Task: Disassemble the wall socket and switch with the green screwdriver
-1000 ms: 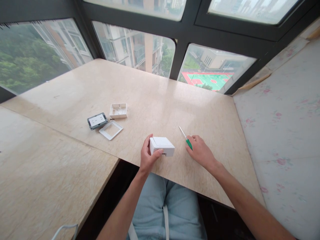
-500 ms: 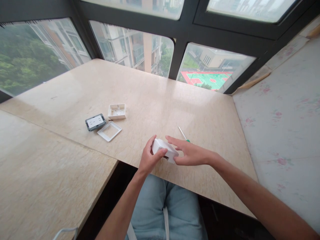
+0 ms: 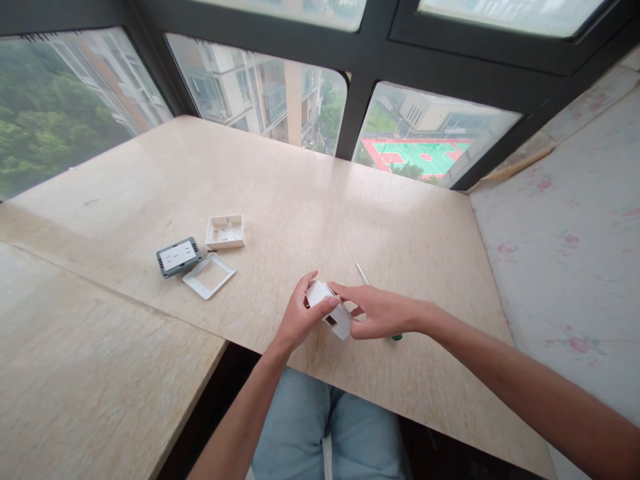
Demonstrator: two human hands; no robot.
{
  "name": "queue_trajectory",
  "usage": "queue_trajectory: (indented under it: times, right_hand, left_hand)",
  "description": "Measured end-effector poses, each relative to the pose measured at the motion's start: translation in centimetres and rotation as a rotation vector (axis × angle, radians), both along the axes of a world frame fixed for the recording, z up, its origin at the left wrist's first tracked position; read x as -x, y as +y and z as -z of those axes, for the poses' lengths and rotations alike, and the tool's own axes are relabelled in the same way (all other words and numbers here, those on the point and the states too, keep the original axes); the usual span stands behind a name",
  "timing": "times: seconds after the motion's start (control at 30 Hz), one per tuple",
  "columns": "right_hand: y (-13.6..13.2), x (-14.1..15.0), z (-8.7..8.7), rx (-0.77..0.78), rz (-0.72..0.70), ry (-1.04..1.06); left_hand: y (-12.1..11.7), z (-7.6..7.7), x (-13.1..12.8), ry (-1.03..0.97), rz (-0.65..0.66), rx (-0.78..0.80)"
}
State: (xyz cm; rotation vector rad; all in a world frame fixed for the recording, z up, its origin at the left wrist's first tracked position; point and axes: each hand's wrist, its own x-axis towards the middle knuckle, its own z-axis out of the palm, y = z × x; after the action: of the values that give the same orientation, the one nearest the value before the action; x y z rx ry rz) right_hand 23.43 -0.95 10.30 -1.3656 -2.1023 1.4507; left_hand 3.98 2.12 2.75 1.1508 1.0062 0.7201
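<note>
1. Two hands work over one marbled tabletop (image 3: 280, 200): the left hand (image 3: 304, 319) and the right hand (image 3: 383, 312).
2. One white box (image 3: 340, 325) is between them, tilted, near the tabletop's front edge. The left fingers and thumb clasp its left end; the right thumb and forefinger pinch its right end. A dark opening shows in its near side.
3. One screwdriver (image 3: 361, 272) lies behind and under the right hand's outline; its shaft tip and the end of its green handle show, the middle is hidden.
4. Three larger parts sit in a group to the left: one grey-rimmed socket panel (image 3: 179, 257), one white frame (image 3: 209, 275) and one open-topped white case (image 3: 226, 232). One small dark piece (image 3: 212, 251) lies among them, too small to identify. Whether panel and frame touch, I cannot tell.
5. The front edge passes just above the two knees; the group is well back from it.
6. Broad room stretches from the hands to the window frame (image 3: 345, 120), and rightward to the flowered wall (image 3: 575, 267).
</note>
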Motion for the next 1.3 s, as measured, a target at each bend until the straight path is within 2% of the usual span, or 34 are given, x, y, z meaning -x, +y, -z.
queue_trajectory:
  times: [0.17, 0.33, 0.57, 0.73, 0.83, 1.0, 1.13, 1.3]
  right_hand:
    - [2.1, -1.4, 0.5, 0.049, 0.017, 0.027]
    - [3.8, -1.9, 1.2, 0.104, 0.074, 0.153]
    - [3.9, -1.6, 2.9, 0.241, 0.385, 0.174]
    - [3.0, -1.0, 2.7, 0.195, 0.349, 0.142]
    - [2.0, -0.7, 2.1, 0.1, 0.291, 0.037]
    - [-0.1, 0.1, 1.5, 0.066, 0.277, -0.126]
    - [-1.9, 1.1, 1.4, -0.017, 0.328, -0.17]
    - [-3.5, 1.9, 1.3, -0.081, 0.322, -0.209]
  left_hand:
    - [2.1, -0.1, -2.2, 0.002, -0.142, 0.064]
    - [3.2, 0.1, -4.0, -0.079, -0.26, 0.134]
    - [2.6, 1.7, -3.7, -0.21, -0.188, 0.132]
    - [2.4, 2.0, -3.1, -0.143, -0.124, 0.128]
    - [2.1, 1.3, -2.8, -0.034, -0.079, 0.052]
    - [0.6, 0.2, -2.4, 0.089, -0.06, -0.104]
    - [-0.7, 0.1, -2.2, 0.096, -0.085, -0.165]
    - [-1.9, 0.4, -2.2, 0.047, -0.08, -0.181]
